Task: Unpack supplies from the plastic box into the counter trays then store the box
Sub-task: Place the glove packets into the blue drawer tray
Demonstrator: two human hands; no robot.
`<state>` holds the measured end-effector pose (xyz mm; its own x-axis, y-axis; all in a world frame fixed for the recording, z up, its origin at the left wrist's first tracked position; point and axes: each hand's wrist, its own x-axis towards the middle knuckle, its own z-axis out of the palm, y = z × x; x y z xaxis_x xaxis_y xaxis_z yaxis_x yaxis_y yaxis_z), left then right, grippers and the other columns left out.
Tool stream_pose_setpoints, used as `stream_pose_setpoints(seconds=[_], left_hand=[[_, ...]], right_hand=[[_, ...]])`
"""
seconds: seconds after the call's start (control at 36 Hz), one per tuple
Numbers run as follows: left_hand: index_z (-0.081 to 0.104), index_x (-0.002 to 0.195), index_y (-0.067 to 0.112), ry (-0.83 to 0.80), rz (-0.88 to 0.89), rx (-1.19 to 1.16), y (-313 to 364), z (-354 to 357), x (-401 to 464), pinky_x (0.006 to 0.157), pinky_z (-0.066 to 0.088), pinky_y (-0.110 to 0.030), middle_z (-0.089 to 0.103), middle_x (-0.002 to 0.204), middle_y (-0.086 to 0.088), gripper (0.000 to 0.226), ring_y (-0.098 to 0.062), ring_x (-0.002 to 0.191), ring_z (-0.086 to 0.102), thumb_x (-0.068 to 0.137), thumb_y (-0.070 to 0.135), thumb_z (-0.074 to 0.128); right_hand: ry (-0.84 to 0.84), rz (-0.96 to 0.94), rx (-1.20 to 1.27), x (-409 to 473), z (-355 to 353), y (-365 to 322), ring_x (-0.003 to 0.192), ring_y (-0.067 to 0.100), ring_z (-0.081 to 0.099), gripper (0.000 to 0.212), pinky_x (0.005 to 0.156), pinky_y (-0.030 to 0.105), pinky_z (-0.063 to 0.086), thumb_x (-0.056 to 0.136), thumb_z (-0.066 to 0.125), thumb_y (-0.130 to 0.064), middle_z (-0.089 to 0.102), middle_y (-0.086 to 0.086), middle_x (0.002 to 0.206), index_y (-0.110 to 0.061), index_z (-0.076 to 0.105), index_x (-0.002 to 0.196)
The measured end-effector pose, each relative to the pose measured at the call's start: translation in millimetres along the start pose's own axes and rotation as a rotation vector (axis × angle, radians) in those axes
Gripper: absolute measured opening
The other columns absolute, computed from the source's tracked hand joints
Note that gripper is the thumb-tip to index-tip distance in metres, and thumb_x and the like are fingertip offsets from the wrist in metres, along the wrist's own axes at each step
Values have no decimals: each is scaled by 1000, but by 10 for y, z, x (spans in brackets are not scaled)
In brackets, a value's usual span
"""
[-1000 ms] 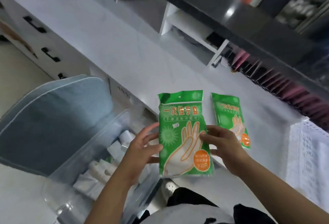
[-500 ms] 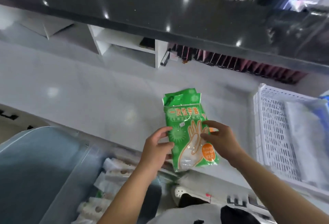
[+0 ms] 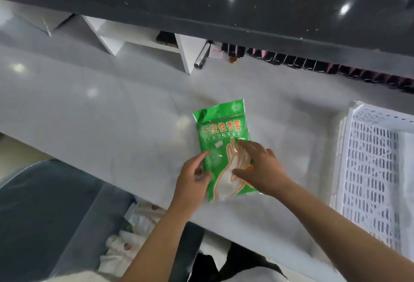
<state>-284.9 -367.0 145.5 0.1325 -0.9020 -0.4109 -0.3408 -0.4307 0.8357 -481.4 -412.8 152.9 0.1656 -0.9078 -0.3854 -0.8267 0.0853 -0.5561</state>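
Packet: green glove packet (image 3: 223,147) lies flat on the white counter (image 3: 112,113), near its front edge, well apart from the tray.
Left hand: left hand (image 3: 193,176) sits at the packet's left edge, forefinger straight and touching it, other fingers loosely bent; no clear grip.
Right hand: right hand (image 3: 261,167) lies palm down on the packet's lower right, fingers spread and straight, pressing rather than holding.
Tray: white slotted tray (image 3: 345,147) at right on the counter; what it holds is too washed out to tell.
Box: clear box (image 3: 94,225) below the counter at lower left, with white wrapped items (image 3: 132,234) inside.
Done: this packet is out of the box, but on bare counter, not in the tray.
Left: by my read, most of it. Packet to tray, remaining items out, then the box stored.
Stage: early to middle, judging by the box contents.
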Motion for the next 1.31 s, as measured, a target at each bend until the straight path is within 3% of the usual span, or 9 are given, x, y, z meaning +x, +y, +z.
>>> stream_pose_setpoints(seconds=[0.17, 0.25, 0.36, 0.56, 0.81, 0.94, 1.03, 1.17, 1.31], left_hand=[[56, 125, 46, 4, -100, -209, 40, 47, 0, 73, 53, -14, 68, 116, 11, 58, 1, 100, 67, 87, 1, 57], [46, 133, 43, 45, -185, -365, 111, 50, 20, 73, 57, -20, 66, 115, 13, 62, -7, 107, 67, 89, 2, 61], [41, 139, 35, 54, -295, -429, 177, 19, 93, 96, 53, -47, 60, 127, -1, 64, -26, 112, 65, 89, 4, 66], [55, 124, 17, -44, -376, -501, 227, 11, 45, 70, 57, -31, 77, 98, 2, 43, -21, 82, 72, 87, -3, 65], [72, 94, 11, -19, -394, -387, 270, 139, 69, 89, 54, -47, 76, 90, -13, 27, -28, 86, 69, 68, 5, 79], [67, 108, 15, -117, -380, -394, 276, 149, 118, 71, 57, -36, 75, 103, -13, 34, -26, 85, 72, 77, 1, 73], [61, 114, 19, -158, -356, -420, 286, 131, 97, 67, 54, -35, 74, 106, -12, 44, -28, 88, 71, 77, -2, 71], [58, 116, 26, -202, -260, -404, 237, 12, -86, 54, 53, -28, 77, 99, -6, 55, -23, 77, 75, 72, -3, 74], [64, 116, 29, -389, -171, -539, 126, -276, -530, 74, 55, -36, 75, 110, -10, 64, -26, 93, 74, 58, 9, 84]], right_hand=[[-11, -70, -99, 23, -84, 10, 142, 29, 24, 89, 114, 45, 30, 78, 68, -55, 24, 2, 160, -34, 24, 153], [131, -221, -212, 107, -134, -137, 149, 29, 7, 84, 116, 51, 18, 84, 47, -67, 8, 1, 165, -34, 17, 155], [91, -322, -334, 400, -70, -354, 151, 27, -13, 75, 119, 58, 1, 89, 23, -70, -3, -1, 166, -39, 6, 155], [-31, -304, -406, 585, 281, -206, 149, 22, -20, 74, 118, 57, -8, 88, 11, -73, -8, -5, 166, -42, -6, 153], [53, -284, -334, 609, 383, -134, 149, 21, -20, 74, 116, 58, -12, 87, 8, -75, -5, -5, 166, -44, -5, 153], [19, -329, -148, 576, 293, -114, 150, 15, -14, 66, 116, 54, -15, 91, 19, -69, 2, -7, 166, -48, 9, 153], [25, -276, 181, 519, 120, -113, 152, 15, 3, 54, 120, 49, -5, 97, 42, -52, 17, -4, 164, -40, 34, 149], [355, -78, 555, -12, -166, -68, 138, 18, 38, 63, 114, 35, 30, 88, 71, -29, 42, 6, 151, -26, 45, 145], [273, 165, 999, -1030, -257, -9, 114, 22, 60, 62, 84, 36, 52, 82, 77, -24, 55, 5, 134, -32, 50, 137]])
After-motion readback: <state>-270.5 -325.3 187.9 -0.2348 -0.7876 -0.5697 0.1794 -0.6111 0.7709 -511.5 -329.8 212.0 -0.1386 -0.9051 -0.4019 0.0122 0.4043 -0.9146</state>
